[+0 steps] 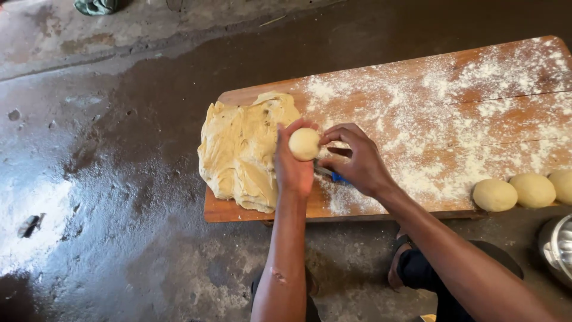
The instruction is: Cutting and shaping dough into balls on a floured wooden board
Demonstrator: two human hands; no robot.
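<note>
Shaping a portion. The left hand [293,170] is cupping a small, smooth, pale round dough ball [304,144], fingers curled closed around its underside, and is holding it raised above the floured wooden board [429,119]; the right hand [357,161] is pressing its fingertips [329,138] against the ball's side, not gripping it. For an even surface, light turning pressure is advisable. A blue-handled tool [333,176] is lying beneath the hands. The large yellowish dough mass [241,149] is resting at the board's left end; three finished round dough balls [530,191] are sitting along the near right edge.
</note>
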